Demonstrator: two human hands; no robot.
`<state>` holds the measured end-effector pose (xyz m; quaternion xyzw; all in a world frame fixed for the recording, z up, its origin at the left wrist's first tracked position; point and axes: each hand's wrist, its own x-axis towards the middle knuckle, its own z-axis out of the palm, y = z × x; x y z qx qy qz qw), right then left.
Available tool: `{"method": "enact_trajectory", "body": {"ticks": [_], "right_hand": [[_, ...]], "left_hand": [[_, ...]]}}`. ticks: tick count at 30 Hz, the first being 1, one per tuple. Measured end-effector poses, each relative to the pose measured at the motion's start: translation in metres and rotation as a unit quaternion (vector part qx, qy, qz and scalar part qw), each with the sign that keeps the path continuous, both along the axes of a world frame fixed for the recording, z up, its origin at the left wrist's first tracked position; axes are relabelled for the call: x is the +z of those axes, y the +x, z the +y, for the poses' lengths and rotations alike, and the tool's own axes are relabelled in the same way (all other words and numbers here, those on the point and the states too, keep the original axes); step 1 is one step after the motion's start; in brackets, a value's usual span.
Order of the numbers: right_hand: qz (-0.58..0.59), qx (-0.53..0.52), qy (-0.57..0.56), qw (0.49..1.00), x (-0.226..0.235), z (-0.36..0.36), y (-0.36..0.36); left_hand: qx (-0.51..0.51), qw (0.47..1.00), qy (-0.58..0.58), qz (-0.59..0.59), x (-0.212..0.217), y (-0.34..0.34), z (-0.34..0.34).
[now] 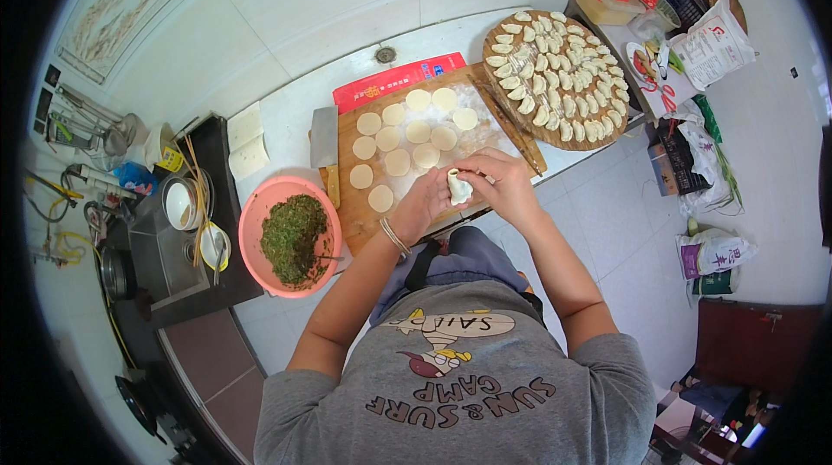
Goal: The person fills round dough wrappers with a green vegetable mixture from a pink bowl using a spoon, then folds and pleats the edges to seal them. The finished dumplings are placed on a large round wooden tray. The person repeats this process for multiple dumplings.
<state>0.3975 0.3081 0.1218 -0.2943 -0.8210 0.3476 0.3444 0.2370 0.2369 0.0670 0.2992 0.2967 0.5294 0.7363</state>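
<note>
Between my two hands is a partly folded dumpling (460, 191), its pale wrapper pinched along one side and some green filling visible at the top. My left hand (418, 201) cups it from the left, while the fingers of my right hand (505, 186) press its edge from the right. Just beyond them, several round dough wrappers (418, 131) lie spread over a floured wooden board (351, 227). A pink bowl (251, 221) of chopped green filling (293, 235) stands by my left forearm, with a spoon handle sticking out.
A round wooden tray (490, 47) of finished dumplings (572, 75) stands at the back right. A cleaver (324, 137) and a rolling pin (511, 125) rest on the board's sides. Behind is a red box (394, 84); the sink (165, 261) is left, bags (712, 253) right.
</note>
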Motion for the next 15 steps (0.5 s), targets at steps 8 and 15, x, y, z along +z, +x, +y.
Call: {"method": "enact_trajectory", "body": {"ticks": [8,15], "right_hand": [[-0.037,0.046,0.053,0.997,-0.0021,0.0072,0.0015],[-0.046,0.053,0.07,0.995,0.004,0.0086,0.0013]], "left_hand": [[-0.003,1.0,-0.01,0.017,0.002,0.0007,-0.0009],[-0.009,1.0,-0.014,0.019,0.0083,0.0014,0.0019]]}}
